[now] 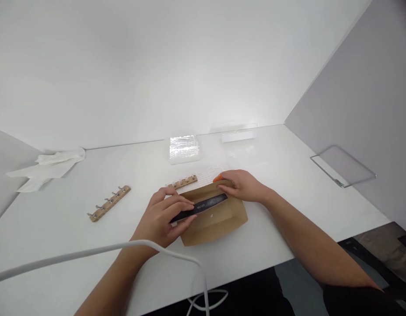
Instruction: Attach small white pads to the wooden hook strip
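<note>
A brown cardboard tray (216,226) sits at the middle of the white table, tilted a little. Along its far inner side lies a long black strip (211,203) with small pale lettering. My left hand (166,215) is closed on the strip's left end, fingers on top and thumb at the near side. At the tray's far right corner, my right hand (240,185) pinches the rim, thumb inside. An orange piece (218,177) shows at its fingertips, mostly hidden. Just behind the tray is a wooden rail with metal hooks (183,181), partly covered by my left hand.
Another wooden hook rail (109,204) lies to the left. White tissues (48,166) are at the far left, a clear plastic-wrapped pack (184,149) and a clear box (239,135) at the back. A metal wire frame (343,166) stands right. A white cable (91,251) crosses the foreground.
</note>
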### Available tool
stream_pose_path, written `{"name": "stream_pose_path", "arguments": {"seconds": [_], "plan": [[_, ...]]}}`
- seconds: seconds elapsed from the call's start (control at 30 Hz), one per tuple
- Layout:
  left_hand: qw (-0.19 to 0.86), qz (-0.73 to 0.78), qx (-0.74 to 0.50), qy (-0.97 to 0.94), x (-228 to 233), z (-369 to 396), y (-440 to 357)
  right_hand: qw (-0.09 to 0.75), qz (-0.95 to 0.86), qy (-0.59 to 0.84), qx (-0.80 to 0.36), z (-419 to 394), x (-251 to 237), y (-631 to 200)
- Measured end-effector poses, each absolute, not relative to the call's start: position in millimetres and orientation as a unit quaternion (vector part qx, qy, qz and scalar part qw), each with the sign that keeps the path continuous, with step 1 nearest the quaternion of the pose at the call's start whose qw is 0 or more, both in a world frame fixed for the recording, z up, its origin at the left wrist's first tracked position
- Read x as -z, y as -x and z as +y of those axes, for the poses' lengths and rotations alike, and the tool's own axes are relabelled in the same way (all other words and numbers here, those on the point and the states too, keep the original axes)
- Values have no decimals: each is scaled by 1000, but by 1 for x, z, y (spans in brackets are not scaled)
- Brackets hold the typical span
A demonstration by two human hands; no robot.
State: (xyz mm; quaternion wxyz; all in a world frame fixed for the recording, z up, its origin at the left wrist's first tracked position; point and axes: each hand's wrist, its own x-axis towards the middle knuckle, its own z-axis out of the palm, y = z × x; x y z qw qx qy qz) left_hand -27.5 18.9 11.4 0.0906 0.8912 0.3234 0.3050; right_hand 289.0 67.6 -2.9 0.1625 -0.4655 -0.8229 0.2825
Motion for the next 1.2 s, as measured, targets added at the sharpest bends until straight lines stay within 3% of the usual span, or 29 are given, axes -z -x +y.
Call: {"name": "stream_pose_path", "arguments": {"seconds": [0.5,0.73,0.83,1.0,1.2], "plan": [[110,275,-333,-895,-13,15,24,214,-775,456,-382,68,-8,-295],[-33,443,-432,-785,-14,25,35,219,-731,463,-452,64,-32,-323],[-43,509,-391,-766,-5,32,43,188,-727,463,-471,64,-40,-334],[33,594,-259,-761,16,37,50,129,-731,433,-511,63,-43,-341],[86,640,-203,-736,26,44,55,65,-736,405,-538,60,-42,-341]]}}
